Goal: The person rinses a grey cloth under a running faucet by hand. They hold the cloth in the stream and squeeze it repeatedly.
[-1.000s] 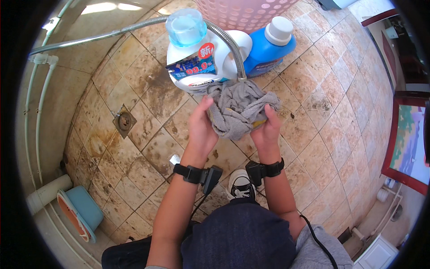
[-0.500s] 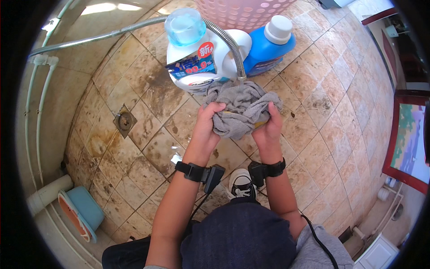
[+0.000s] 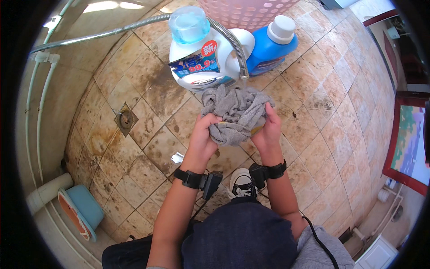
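A wet-looking grey towel (image 3: 235, 110) is bunched between my two hands, with a bit of yellow showing among its folds. My left hand (image 3: 206, 138) is closed on the towel's left side, thumb on top. On its right side my right hand (image 3: 268, 129) grips it, the thumb along the edge and the other fingers mostly hidden underneath. Just above the towel's far side is the end of a flexible metal hose (image 3: 243, 67), and water seems to run from it onto the cloth.
Beyond the towel stand a large white jug (image 3: 228, 58) with a clear blue cap and a blue bottle (image 3: 271, 49) with a white cap. A pink perforated basket (image 3: 251, 11) is behind them. A floor drain (image 3: 126, 119) lies left; blue basins (image 3: 85, 206) lean by the wall pipes.
The towel has come slightly nearer to me and left, away from the hose end. Its folds have shifted, and both hands still hold it.
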Motion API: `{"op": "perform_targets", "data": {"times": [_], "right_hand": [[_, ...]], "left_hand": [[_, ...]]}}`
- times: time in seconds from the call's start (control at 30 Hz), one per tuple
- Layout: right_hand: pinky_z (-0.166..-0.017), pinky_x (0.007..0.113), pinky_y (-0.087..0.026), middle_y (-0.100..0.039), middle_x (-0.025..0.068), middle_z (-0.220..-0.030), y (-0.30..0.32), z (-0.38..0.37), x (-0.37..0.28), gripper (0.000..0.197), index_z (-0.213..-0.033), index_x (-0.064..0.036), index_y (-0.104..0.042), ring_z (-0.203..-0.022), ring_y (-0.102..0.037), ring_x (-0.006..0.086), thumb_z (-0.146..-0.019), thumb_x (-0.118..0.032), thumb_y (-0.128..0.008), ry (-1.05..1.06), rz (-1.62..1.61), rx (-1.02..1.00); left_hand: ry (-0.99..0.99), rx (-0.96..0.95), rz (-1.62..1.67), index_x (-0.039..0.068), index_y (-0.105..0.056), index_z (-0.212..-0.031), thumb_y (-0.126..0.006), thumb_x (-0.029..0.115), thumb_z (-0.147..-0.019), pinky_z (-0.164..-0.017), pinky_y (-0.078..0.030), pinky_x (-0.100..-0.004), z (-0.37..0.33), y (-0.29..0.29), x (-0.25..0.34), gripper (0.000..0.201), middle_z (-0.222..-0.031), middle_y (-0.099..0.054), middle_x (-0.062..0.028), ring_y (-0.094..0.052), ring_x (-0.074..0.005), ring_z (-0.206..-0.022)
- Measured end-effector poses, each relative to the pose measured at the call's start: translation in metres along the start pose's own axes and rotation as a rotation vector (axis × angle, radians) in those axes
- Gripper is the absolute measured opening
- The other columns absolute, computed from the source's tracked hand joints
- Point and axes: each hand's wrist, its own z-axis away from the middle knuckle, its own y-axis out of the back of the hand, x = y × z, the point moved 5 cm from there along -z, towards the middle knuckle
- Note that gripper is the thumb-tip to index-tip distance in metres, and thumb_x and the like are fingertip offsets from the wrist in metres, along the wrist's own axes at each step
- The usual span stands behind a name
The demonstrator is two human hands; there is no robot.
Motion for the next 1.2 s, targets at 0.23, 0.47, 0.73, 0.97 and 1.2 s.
{"op": "perform_targets", "data": {"times": [0.23, 0.47, 0.73, 0.97, 1.2], "right_hand": [[-0.108, 0.044, -0.037, -0.053, 0.0154, -0.135, 0.005, 0.004, 0.003, 0.046, -0.135, 0.0021, -0.045, -0.124, -0.051, 0.0295, -0.098, -0.027, -0.044, -0.002, -0.055, -0.017], [-0.109, 0.048, -0.035, -0.052, 0.0154, -0.137, 0.008, 0.008, -0.001, 0.046, -0.134, 0.0008, -0.046, -0.126, -0.049, 0.0313, -0.097, -0.028, -0.045, 0.019, -0.135, -0.021], [-0.11, 0.047, -0.034, -0.052, 0.0162, -0.136, 0.014, 0.003, -0.006, 0.047, -0.134, 0.0013, -0.046, -0.126, -0.049, 0.0324, -0.098, -0.03, -0.042, 0.097, -0.105, 0.097], [-0.11, 0.049, -0.033, -0.051, 0.0178, -0.137, 0.017, 0.003, -0.009, 0.048, -0.134, 0.0018, -0.046, -0.127, -0.048, 0.0339, -0.099, -0.031, -0.04, 0.111, -0.146, 0.098], [-0.11, 0.048, -0.034, -0.052, 0.0174, -0.136, 0.015, 0.003, -0.012, 0.05, -0.134, 0.0014, -0.045, -0.126, -0.049, 0.0336, -0.098, -0.033, -0.041, 0.115, -0.123, 0.102]], "left_hand": [[-0.05, 0.05, -0.014, -0.007, -0.048, -0.126, -0.05, 0.003, -0.078, -0.094, -0.05, -0.0415, 0.005, 0.013, -0.001, 0.049, -0.12, -0.06, -0.0177, -0.061, -0.0301, -0.106], [-0.092, 0.025, -0.094, -0.002, -0.052, -0.12, -0.053, -0.007, -0.077, -0.09, -0.051, -0.0353, 0.008, -0.007, 0.006, 0.044, -0.115, -0.062, -0.0121, -0.062, -0.0215, -0.103], [-0.126, 0.068, -0.192, -0.002, -0.055, -0.121, -0.061, 0.015, -0.093, -0.089, -0.051, -0.0322, -0.003, -0.026, 0.004, 0.034, -0.115, -0.064, -0.0107, -0.063, -0.0189, -0.103], [-0.117, 0.119, -0.262, -0.001, -0.06, -0.114, -0.064, 0.015, -0.092, -0.084, -0.052, -0.0305, -0.017, -0.035, 0.003, 0.028, -0.108, -0.067, -0.0084, -0.066, -0.0164, -0.095], [-0.105, 0.086, -0.267, -0.002, -0.06, -0.114, -0.067, 0.005, -0.086, -0.081, -0.053, -0.029, -0.021, -0.038, 0.001, 0.03, -0.105, -0.068, -0.0087, -0.066, -0.0155, -0.091]]}}
